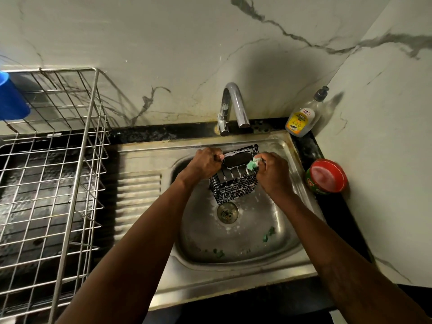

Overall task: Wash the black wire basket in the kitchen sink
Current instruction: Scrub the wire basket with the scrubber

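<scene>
Over the steel sink [287,232], the left hand [205,163] grips the upper left edge of the black wire basket [233,177], which is held tilted above the drain [227,212]. The right hand [273,170] is closed around a green scrub pad [252,165] (soapy, by the look of it) pressed against the basket's right side. A soap bottle [302,119] and a red tub [327,176] stand on the counter to the right.

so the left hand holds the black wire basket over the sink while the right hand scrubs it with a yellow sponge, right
Not quite: the sponge is green, not yellow, as the head view shows. The rest stands: the left hand holds the black wire basket over the sink while the right hand scrubs it.
</scene>
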